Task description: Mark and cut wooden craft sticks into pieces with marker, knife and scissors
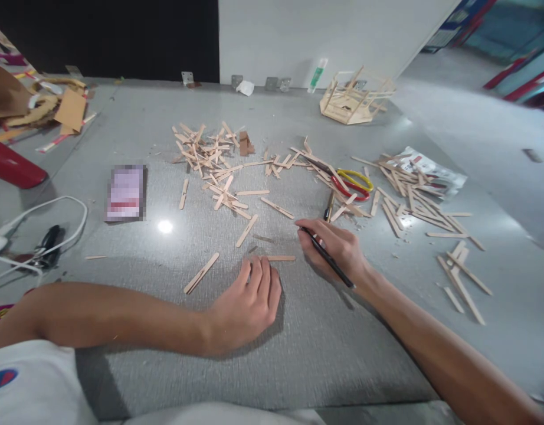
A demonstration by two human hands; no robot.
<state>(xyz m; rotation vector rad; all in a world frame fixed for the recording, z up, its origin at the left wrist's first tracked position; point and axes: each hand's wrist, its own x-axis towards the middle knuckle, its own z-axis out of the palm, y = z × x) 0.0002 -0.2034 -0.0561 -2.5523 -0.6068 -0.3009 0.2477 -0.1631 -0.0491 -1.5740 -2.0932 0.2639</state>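
- A single wooden stick (281, 258) lies flat on the grey surface (325, 354). The left hand (248, 307) rests just in front of it, with its fingers (256, 273) stretched out, close together and pressing down on the stick's left end.
- The right hand (338, 248), just right of that stick, has its fingers curled tight around a black pen (327, 258). The tip hovers just beyond the stick.
- No mark shows on that stick, so the marking looks barely begun.
- Well beyond the stick stands one finished stick frame (356, 97). Loose sticks (205, 150) lie unused between the two.

Left hand (248, 304) flat, palm down, right hand (338, 248) in writing pinch
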